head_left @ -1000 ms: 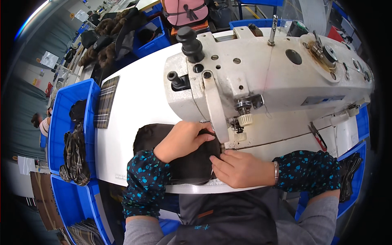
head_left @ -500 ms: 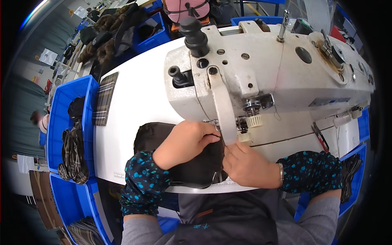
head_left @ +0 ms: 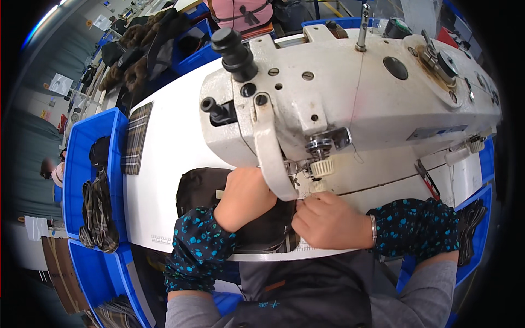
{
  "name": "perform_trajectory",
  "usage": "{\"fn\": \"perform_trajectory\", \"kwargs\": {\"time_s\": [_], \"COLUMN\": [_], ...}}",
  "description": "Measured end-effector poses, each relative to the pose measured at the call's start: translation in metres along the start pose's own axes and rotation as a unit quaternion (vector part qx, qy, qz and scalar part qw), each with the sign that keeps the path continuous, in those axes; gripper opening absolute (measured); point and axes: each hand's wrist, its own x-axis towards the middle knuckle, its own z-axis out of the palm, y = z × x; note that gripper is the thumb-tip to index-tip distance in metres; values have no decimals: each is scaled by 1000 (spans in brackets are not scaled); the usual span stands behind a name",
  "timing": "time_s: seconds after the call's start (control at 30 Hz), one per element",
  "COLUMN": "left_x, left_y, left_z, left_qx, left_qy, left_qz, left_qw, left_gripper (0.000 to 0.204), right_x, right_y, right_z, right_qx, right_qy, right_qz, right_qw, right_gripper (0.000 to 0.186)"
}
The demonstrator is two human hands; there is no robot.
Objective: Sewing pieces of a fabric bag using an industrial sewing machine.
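Note:
A dark fabric piece (head_left: pixel 257 232) with a zipper along its lower right edge lies on the white sewing table, under the head of a white sewing machine (head_left: pixel 328 104). My left hand (head_left: pixel 245 198) rests on it with curled fingers, gripping the cloth close to the needle area. Its fingertips are partly hidden behind the machine's curved white guard (head_left: pixel 273 158). To the right of the needle, my right hand (head_left: pixel 332 221) pinches the fabric's right edge between thumb and fingers. A small pale tab (head_left: pixel 220 194) shows beside my left hand. The needle itself is hidden.
Red-handled thread snips (head_left: pixel 427 179) lie right on the table. A plaid cloth piece (head_left: pixel 136 139) lies at the left edge. Blue bins (head_left: pixel 119 142) holding plaid cloth stand left, with another bin at right. Dark goods and a pink bag (head_left: pixel 240 13) are behind the machine.
My view has shifted, so the machine appears farther left. My left hand has come closer to the guard, its fingertips now behind it. My right hand keeps its pinch on the edge.

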Motion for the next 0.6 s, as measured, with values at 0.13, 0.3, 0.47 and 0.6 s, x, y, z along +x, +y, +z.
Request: {"fn": "perform_trajectory", "kwargs": {"time_s": [0.13,0.3,0.47,0.6], "left_x": [-1,0,-3,-2], "left_y": [1,-6,-12,-9], "left_z": [0,-9,0,4], "left_qx": [5,-57,-57,-35], "left_qy": [4,55,68,77], "left_qz": [-15,49,50,43], "left_qw": [1000,996,995,995], "left_gripper": [27,29,24,24], "right_x": [1,-1,-1,-1], "right_y": [3,1,0,-4], "right_z": [10,11,15,10], "right_qx": [-2,-30,-24,-33], "right_qy": [63,14,29,12], "right_qz": [60,39,19,54], "right_qw": [996,999,999,998], "right_gripper": [15,21,16,19]}}
